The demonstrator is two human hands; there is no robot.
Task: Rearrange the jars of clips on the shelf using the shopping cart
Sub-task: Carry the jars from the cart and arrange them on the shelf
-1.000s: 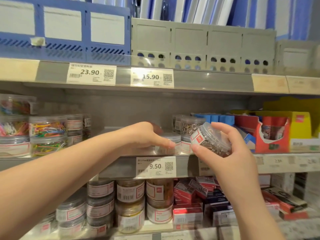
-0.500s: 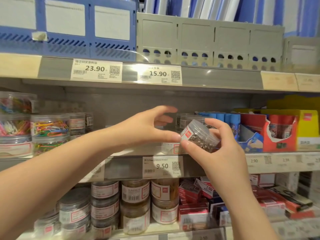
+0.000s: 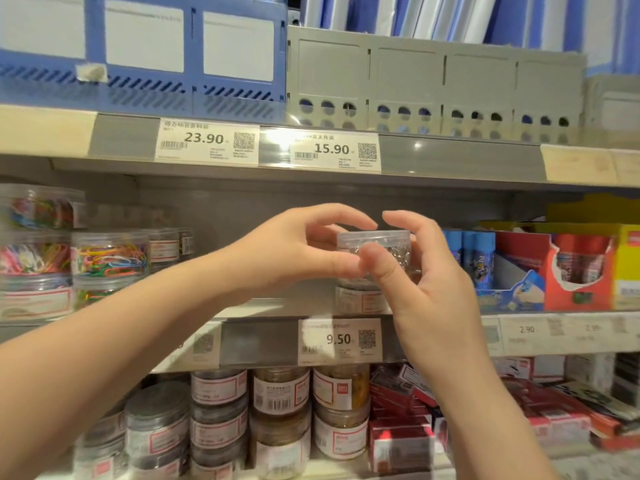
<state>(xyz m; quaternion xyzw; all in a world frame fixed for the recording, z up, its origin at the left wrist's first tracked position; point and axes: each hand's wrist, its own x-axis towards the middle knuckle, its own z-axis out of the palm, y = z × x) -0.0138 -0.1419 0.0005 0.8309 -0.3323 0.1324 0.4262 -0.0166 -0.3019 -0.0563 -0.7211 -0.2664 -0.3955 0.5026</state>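
— Where was the jar of silver clips (image 3: 388, 252) at that point?
— Up at the middle shelf (image 3: 263, 341), between both hands. It was directly over a lower jar (image 3: 358, 301) of the same sort, which stood near the shelf's front edge above the 9.50 price tag (image 3: 341, 339).
— And the fingers?
— Grasping it from both sides. The left hand (image 3: 294, 252) pinched its left flank, thumb low and forefinger arched over the lid. The right hand (image 3: 429, 292) had its thumb across the front and the other fingers curled round the back.
— How did it lie?
— Upright, lid on top, its axis vertical and in line with the lower jar's. Whether its base already touched that jar's lid I could not tell, because the right thumb covered the seam.
— So what did the next move hang on?
— On that line, I judged. The target lay straight below the fingers, so the jar needed only to go down square. The right hand wrapped more of it and seemed the one to steady it. A tilt might have tipped the stack toward the shelf's edge.
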